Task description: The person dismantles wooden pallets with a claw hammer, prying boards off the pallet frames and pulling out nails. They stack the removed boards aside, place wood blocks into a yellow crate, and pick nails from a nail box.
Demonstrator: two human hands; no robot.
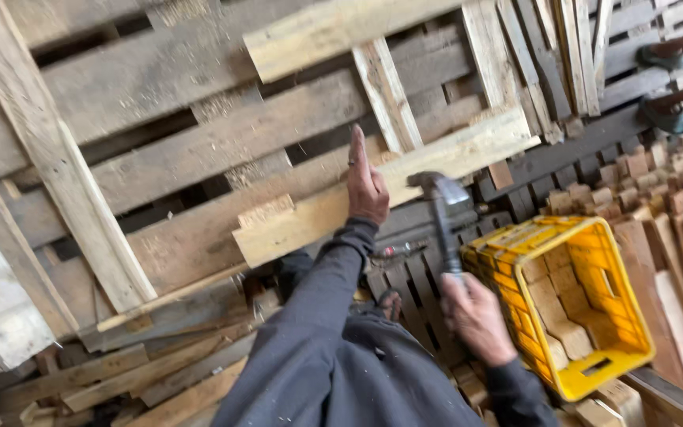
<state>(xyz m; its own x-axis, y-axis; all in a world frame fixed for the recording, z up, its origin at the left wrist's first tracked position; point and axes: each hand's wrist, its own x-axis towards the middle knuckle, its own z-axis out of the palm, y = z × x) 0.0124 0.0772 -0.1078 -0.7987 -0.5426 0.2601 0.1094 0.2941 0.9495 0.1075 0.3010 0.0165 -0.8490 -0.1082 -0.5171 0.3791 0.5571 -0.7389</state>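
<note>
Pale, rough-sawn wood makes up the plank (389,170) that the left hand (367,183) steadies, fingers straight and flat against its face, nothing grasped. It lies slanted across an older, greyer pallet (160,103), its grain fresh and yellowish. The right hand (476,316) is wrapped tight around the handle of a hammer (443,213), dark steel head raised just beside the plank. A yellow crate (586,316) of wooden blocks sits near.
</note>
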